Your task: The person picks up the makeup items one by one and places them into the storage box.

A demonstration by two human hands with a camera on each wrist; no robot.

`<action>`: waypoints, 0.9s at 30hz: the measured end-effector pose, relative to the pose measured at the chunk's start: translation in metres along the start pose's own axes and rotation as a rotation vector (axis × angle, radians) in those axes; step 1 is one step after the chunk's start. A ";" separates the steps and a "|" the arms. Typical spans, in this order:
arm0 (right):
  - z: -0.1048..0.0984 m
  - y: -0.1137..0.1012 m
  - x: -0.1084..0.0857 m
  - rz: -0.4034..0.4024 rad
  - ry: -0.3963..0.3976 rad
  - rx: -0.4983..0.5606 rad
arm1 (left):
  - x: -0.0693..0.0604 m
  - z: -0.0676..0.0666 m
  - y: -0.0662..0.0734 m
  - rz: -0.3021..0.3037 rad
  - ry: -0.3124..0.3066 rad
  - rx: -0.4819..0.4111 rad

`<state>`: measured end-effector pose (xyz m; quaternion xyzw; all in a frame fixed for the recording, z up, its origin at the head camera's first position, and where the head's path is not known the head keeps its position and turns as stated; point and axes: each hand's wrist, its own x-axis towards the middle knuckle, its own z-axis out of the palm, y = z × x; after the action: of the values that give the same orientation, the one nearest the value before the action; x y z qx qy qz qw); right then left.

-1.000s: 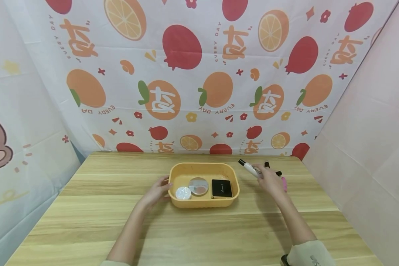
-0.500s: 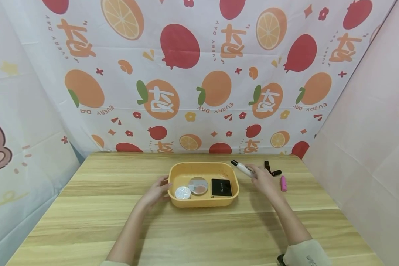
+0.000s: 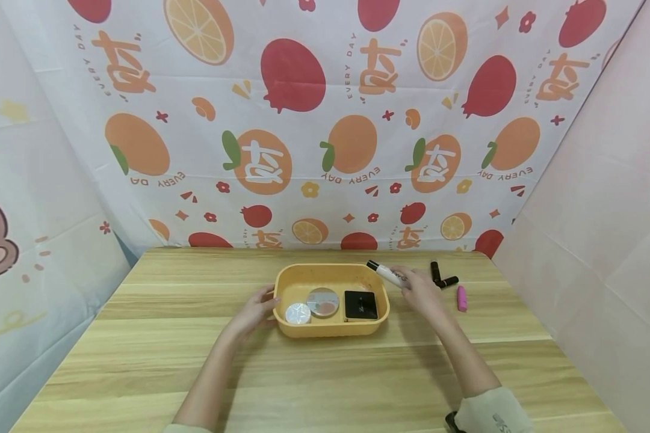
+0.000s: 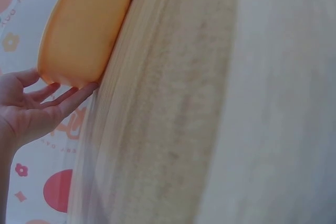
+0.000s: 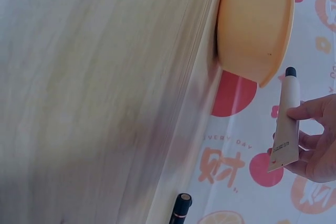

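Observation:
My right hand (image 3: 424,293) pinches a white squeeze tube (image 5: 287,116) with a black cap and small dark lettering. Its capped end points up and left, close to the right rim of a yellow plastic bin (image 3: 330,330). At the bin's left end, my left hand (image 3: 253,314) holds the wall, thumb at the rim and fingertips against the outside (image 4: 39,106). Inside the bin lie a round white patterned case (image 3: 298,313), a round shiny compact (image 3: 322,302) and a square black case (image 3: 360,305).
Right of my right hand lie two small black tubes (image 3: 435,270) (image 3: 448,281), touching or nearly so. A pink stick-shaped item (image 3: 461,298) lies nearer the table's right side. A printed cloth (image 3: 325,150) hangs behind the wooden table (image 3: 325,385).
My right hand has moved left with the white squeeze tube, away from the small black tubes and pink item, bringing the cap to the bin's right rim. My left hand stays at the bin.

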<state>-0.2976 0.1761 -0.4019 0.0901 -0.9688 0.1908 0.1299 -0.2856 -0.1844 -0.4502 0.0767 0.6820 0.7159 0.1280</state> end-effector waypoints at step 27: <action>0.012 -0.036 0.004 -0.088 -0.024 -0.031 | 0.000 0.001 -0.002 0.006 -0.009 -0.004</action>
<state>-0.2958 0.1383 -0.3993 0.1327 -0.9683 0.1687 0.1281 -0.2852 -0.1836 -0.4520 0.0819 0.6797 0.7174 0.1290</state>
